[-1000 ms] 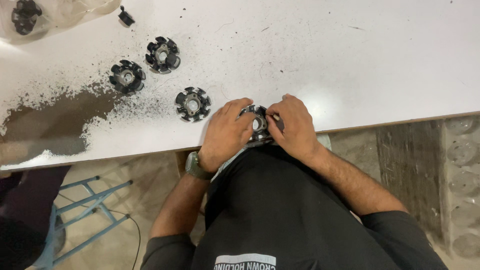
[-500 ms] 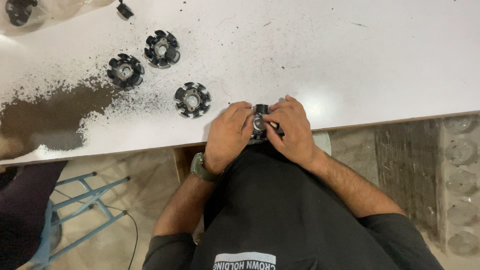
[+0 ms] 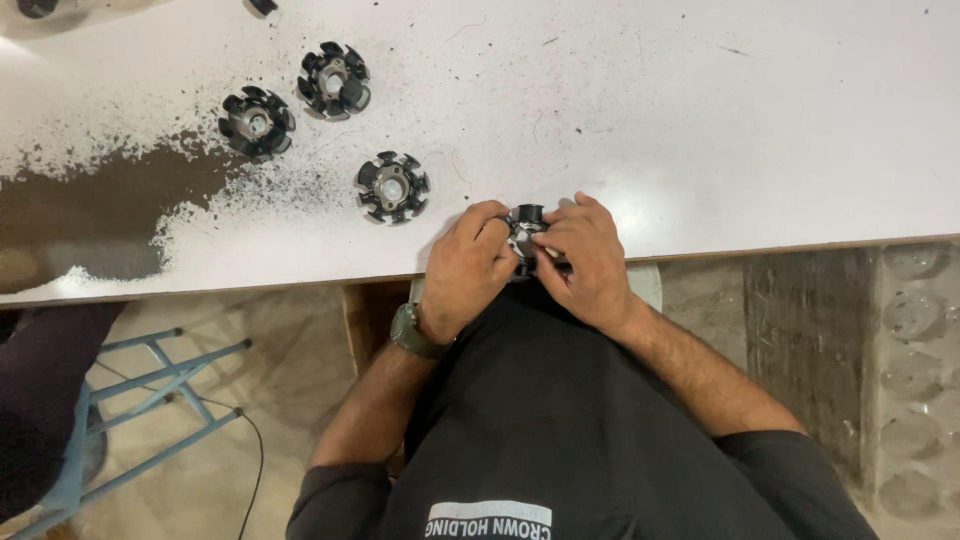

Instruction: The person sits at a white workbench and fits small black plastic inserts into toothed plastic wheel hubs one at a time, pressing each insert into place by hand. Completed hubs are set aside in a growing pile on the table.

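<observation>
While gripped at table edge, black stator (image 3: 525, 228) between both hands (image 3: 530, 262)

table: white top (image 3: 700, 120), wide, fills the upper frame; front edge runs left to right with a thin wood-coloured lip
table surface: dark brown patch of grime (image 3: 90, 210) at left, fine black specks scattered outward from it; right half mostly clean
light: bright glare at the top-left corner of the top, even elsewhere
floor: beige, mottled, worn-looking (image 3: 290, 420)
stool: light blue metal frame (image 3: 150, 375) lower left, under the table edge
cable: thin black lead (image 3: 255, 450) on the floor by the stool
right side: grey concrete-like upright (image 3: 800, 340), beside it stacked clear moulded trays (image 3: 915, 380)
</observation>
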Available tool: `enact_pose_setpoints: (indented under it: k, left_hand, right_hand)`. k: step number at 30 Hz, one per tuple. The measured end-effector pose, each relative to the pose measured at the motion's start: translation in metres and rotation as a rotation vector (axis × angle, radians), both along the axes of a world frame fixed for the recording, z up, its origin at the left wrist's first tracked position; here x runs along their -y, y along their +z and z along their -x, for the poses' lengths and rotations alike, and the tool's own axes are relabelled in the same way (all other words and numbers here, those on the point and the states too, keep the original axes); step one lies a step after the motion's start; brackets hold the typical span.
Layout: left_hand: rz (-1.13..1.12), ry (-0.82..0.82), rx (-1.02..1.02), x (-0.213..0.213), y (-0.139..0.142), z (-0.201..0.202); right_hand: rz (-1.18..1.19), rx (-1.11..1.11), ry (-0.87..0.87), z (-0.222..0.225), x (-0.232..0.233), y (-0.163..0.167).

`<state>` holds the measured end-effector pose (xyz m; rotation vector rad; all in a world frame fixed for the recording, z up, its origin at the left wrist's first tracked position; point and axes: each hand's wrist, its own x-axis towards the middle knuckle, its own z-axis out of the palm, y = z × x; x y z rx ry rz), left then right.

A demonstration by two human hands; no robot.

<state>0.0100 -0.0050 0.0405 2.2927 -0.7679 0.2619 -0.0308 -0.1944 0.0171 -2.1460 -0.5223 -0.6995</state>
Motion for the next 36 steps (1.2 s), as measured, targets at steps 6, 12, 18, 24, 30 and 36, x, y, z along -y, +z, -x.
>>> enact_pose_setpoints:
  k: [6,12,18,24,30,36]
  left_hand:
    - [0.032,0.012,-0.03,0.001,-0.007,0.002]
    - [0.074,0.03,0.006,-0.002,-0.007,0.019]
    - [-0.065,0.12,0.168,-0.063,0.016,0.01]
    - [-0.384,0.545,-0.05,-0.052,0.033,-0.049]
    - [-0.386,0.025,-0.164,-0.03,0.041,-0.048]
    - [-0.14,-0.375,-0.2,-0.016,0.036,-0.036]
  right_hand:
    - [0.031,0.041,0.001,-0.004,-0.001,0.001]
    - [0.1,0.02,-0.019,-0.007,0.006,-0.001]
    - [0.18,-0.062,-0.21,-0.022,0.057,0.003]
    - [0.121,0.033,-0.348,-0.037,0.079,0.005]
    - [-0.085,-0.023,-0.24,-0.005,0.045,0.0]
    - [-0.129,-0.104,-0.207,0.019,0.029,0.0]
